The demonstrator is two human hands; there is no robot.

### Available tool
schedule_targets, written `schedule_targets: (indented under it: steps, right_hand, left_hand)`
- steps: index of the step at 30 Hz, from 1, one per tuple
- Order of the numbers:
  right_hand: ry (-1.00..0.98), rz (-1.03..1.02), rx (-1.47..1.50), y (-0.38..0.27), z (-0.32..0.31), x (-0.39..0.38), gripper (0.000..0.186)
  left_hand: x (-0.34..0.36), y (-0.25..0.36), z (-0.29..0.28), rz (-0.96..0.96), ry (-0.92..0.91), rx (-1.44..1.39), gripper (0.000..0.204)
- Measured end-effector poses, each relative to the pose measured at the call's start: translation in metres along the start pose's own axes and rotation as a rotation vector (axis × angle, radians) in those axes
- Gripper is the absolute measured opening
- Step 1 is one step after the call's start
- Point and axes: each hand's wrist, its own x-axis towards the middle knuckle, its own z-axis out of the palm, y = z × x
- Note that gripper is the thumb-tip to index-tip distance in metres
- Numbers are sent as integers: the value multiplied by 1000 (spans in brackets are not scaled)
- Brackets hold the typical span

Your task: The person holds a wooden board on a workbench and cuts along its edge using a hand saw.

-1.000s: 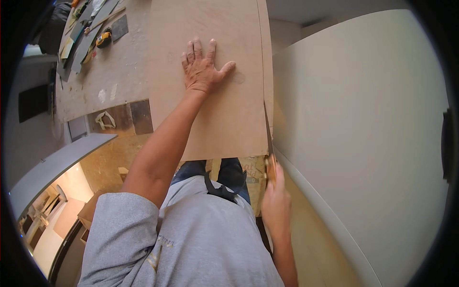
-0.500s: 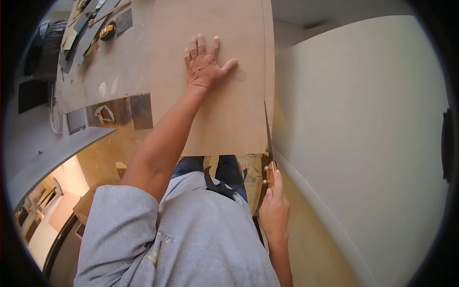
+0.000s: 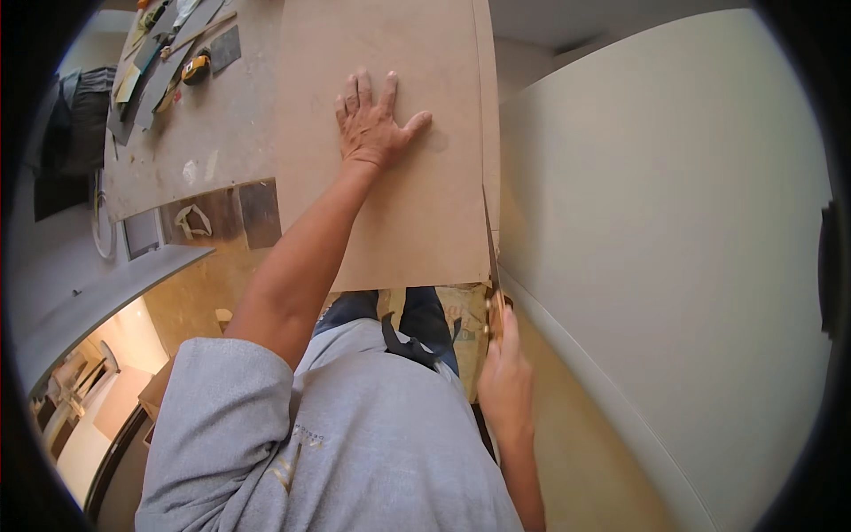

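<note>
A wide, light-brown board [image 3: 399, 226] lies on the workbench, its near edge in front of my body. My left hand [image 3: 370, 129] presses flat on it with spread fingers. Low at the board's right side, my right hand [image 3: 507, 377] is wrapped around the wooden handle of a handsaw [image 3: 491, 239]. The narrow blade sits in the board near its right edge, along a dark line running away from me. To the right of the blade is a thin strip of the board. The handle is slightly blurred, and my fingers partly cover it.
On the bench [image 3: 199, 146] at the far left lie a yellow-and-black tape measure [image 3: 196, 68], a small dark square piece [image 3: 225, 50] and several grey strips [image 3: 177, 66]. A large pale panel [image 3: 665, 204] stands close on the right. A grey shelf edge [image 3: 115, 293] juts in at left.
My right hand and the saw have shifted slightly forward along the cut. My left hand keeps its place on the board. The whole view has moved a little.
</note>
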Motion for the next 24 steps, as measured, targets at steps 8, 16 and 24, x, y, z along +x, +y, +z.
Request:
schedule_targets:
  steps: [8,16,24]
  right_hand:
    - [98,-118,-110,-41,13,186,51]
    - [14,-15,-55,-17,-6,19,54]
    - [84,-26,-184,-51,13,179,47]
  left_hand:
    - [3,14,7,36,-27,-10,101]
    - [-2,-1,-4,-11,-24,1,100]
    - [6,12,2,40,10,-22,101]
